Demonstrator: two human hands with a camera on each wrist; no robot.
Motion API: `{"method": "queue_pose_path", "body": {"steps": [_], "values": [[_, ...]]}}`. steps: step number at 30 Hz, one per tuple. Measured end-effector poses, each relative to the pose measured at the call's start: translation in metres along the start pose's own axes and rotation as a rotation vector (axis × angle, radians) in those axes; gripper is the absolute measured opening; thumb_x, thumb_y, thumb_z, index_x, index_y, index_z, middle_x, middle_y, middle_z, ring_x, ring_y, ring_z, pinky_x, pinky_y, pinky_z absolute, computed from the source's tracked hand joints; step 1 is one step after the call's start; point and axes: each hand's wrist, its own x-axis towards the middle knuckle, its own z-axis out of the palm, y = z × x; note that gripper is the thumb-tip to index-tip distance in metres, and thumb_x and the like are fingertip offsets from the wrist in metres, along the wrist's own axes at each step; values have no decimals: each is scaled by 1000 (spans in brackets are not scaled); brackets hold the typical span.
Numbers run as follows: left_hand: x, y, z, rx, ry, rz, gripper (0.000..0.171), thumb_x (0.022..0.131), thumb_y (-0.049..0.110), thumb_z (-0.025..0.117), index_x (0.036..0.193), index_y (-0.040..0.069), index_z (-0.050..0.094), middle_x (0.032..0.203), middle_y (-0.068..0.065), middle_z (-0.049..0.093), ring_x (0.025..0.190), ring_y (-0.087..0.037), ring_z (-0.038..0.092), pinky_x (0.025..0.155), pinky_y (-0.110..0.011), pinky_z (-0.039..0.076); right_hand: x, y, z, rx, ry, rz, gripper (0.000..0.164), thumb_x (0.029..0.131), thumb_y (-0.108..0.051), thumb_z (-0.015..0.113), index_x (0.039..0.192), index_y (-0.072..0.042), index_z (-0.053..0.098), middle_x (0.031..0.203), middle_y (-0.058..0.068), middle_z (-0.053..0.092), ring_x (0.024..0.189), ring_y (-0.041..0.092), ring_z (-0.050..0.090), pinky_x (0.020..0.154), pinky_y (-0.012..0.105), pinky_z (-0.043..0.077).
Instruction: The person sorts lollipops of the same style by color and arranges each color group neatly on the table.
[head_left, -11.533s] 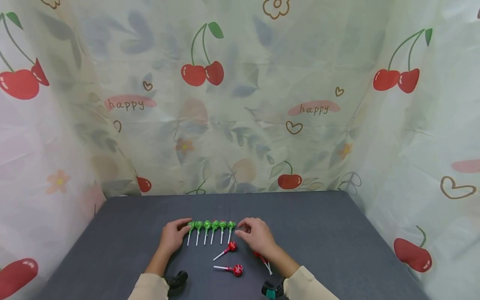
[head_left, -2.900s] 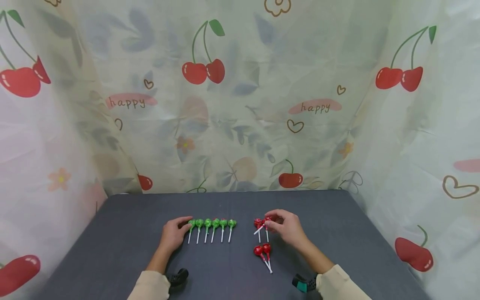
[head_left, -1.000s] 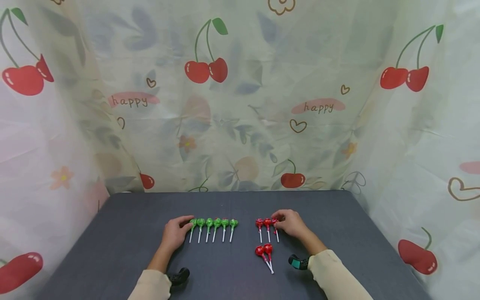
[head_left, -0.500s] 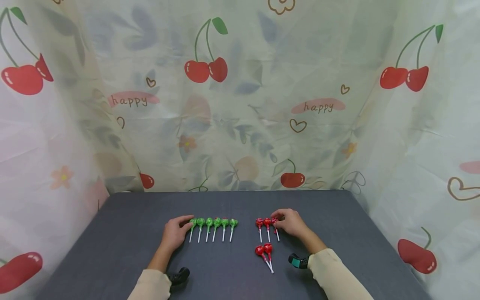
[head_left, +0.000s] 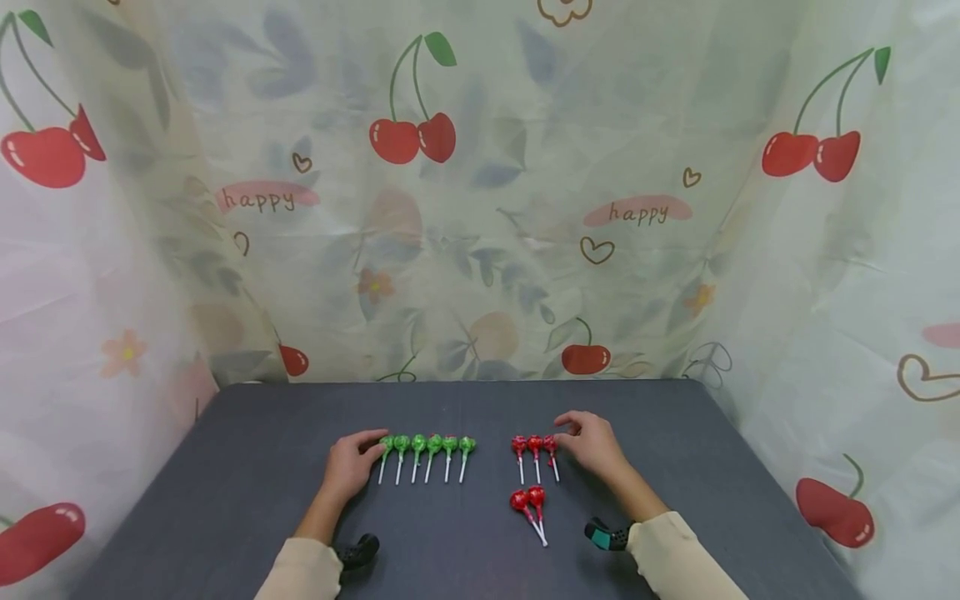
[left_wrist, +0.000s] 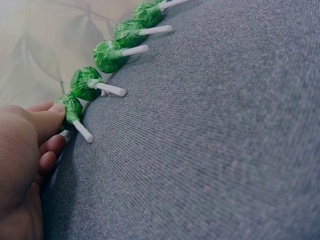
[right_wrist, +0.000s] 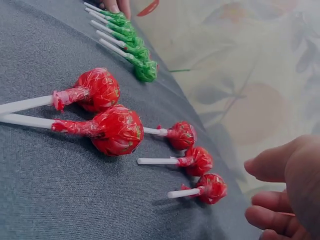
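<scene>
Several green-wrapped lollipops (head_left: 418,445) lie in a row left of centre, white sticks toward me. My left hand (head_left: 351,467) pinches the wrapped head of the leftmost green lollipop (left_wrist: 75,106) between thumb and fingers. To the right, three red lollipops form a second row, also sticks toward me. Just right of the rightmost red lollipop (head_left: 551,445), my right hand (head_left: 596,446) is apart from it, thumb and fingers parted and holding nothing. Nearer me, two more red lollipops (right_wrist: 117,131) lie with heads side by side and stick ends crossing.
The dark grey cloth-covered table (head_left: 300,417) carries all the lollipops. A pale curtain (head_left: 480,200) with printed cherries hangs behind it and at both sides. Black wrist devices (head_left: 360,552) are worn on both arms below the hands.
Over the earlier frames, red lollipops were laid into a row of three at right. Just now my right hand let go of the third and drew back rightward; my left hand stayed.
</scene>
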Motion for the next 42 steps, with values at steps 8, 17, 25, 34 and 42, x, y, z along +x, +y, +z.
{"method": "queue_pose_path", "body": {"steps": [8,17,25,34,42], "values": [[-1,0,1,-4,6,-8,28,92,12,68,119,7,71,116,-14,67,111,-34,60,92,-51,46,-19,-9,-1,14,11,-46,17,85,-13,76,101,-9,73,75,-1,54,68,17,49,57,31,42],[0,1,1,-9,8,-4,28,91,11,68,118,6,71,117,-15,67,113,-35,59,94,-52,45,-53,-15,12,7,-4,-197,12,82,-13,78,93,-14,73,69,-10,50,62,9,47,55,25,41],[-1,1,1,-2,6,-2,28,92,11,68,119,6,70,117,-14,67,112,-34,60,93,-51,45,-73,-6,27,-86,0,-369,12,82,-22,78,93,-19,74,66,-18,44,65,3,42,56,23,37],[-1,1,0,4,9,7,28,92,12,68,119,7,71,117,-14,67,112,-34,60,93,-51,45,-81,-7,33,-218,-13,-376,20,79,-28,80,97,-24,71,63,-17,40,61,2,38,50,20,32],[-1,2,-1,-4,5,-3,27,92,11,67,119,7,71,117,-15,67,111,-34,60,92,-51,46,-83,-13,30,-228,-69,-321,22,78,-27,81,95,-24,67,60,-16,40,60,4,37,50,21,31]]}}
